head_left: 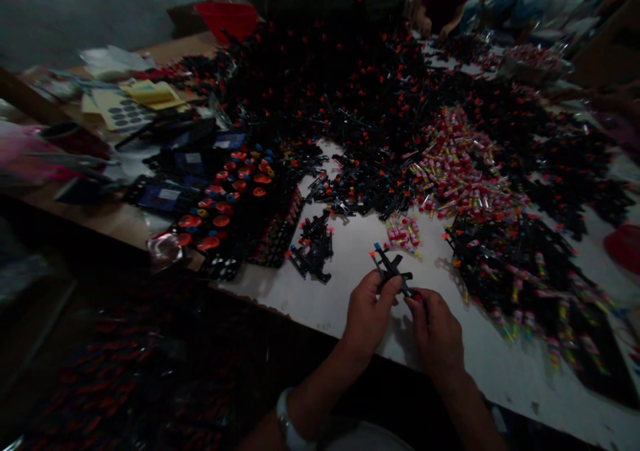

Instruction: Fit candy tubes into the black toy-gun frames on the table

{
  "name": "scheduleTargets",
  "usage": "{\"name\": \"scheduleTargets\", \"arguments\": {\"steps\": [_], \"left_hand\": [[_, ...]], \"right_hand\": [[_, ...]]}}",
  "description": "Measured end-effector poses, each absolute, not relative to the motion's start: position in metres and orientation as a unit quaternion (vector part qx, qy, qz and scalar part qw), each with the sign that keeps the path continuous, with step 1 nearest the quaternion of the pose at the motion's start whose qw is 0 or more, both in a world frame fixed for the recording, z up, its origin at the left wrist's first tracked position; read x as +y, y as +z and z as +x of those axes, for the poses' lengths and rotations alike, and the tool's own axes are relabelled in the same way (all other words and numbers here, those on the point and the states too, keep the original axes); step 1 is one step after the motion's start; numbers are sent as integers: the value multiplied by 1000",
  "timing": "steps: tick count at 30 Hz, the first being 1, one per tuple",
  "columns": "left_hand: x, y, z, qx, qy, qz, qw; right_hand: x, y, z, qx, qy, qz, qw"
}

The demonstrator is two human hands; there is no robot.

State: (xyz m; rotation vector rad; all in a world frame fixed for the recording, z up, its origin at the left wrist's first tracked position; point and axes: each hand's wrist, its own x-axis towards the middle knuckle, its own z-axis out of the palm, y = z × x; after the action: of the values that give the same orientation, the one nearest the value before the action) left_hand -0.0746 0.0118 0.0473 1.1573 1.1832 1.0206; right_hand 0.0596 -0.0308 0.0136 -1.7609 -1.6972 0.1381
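Above the white tabletop's front edge, my left hand (pixel 371 307) is closed round a black toy gun (pixel 391 264), which has a blue muzzle tip and an orange piece beside it. My right hand (pixel 437 327) pinches a small red-tipped piece (pixel 418 298) at the gun's near end. Most of this piece is hidden by my fingers. Just beyond the gun lie several small candy tubes (pixel 404 233) with pink and yellow parts. To their left is a small heap of black toy guns (pixel 315 247).
A large pile of candy tubes (pixel 463 164) lies right of centre. Toy guns with tubes attached (pixel 520 271) are heaped at right. Black trays (pixel 273 241) and orange-topped pieces (pixel 220 221) stand at left. A red basin (pixel 227 21) is behind. Another person's hands (pixel 435 29) are at the back.
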Motion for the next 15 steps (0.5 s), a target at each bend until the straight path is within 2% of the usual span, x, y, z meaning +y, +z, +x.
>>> {"name": "scheduleTargets", "arguments": {"steps": [2,5,8,12,15], "left_hand": [[25,49,-89,499,418,581,488],[56,48,-122,566,410,664,265],[85,44,-148,675,311,665,73],[99,36,-155,693,208,690,30],[93,29,-158,661,232,712,44]], "right_hand": [[-23,23,87,-635,-36,-698,330],[-9,39,128,-597,-185,-721,297],[9,42,136,-611,-223,-710,270],[37,19,101,-706,-109,-658,237],[50,0,85,-712,-63,-670,201]]}}
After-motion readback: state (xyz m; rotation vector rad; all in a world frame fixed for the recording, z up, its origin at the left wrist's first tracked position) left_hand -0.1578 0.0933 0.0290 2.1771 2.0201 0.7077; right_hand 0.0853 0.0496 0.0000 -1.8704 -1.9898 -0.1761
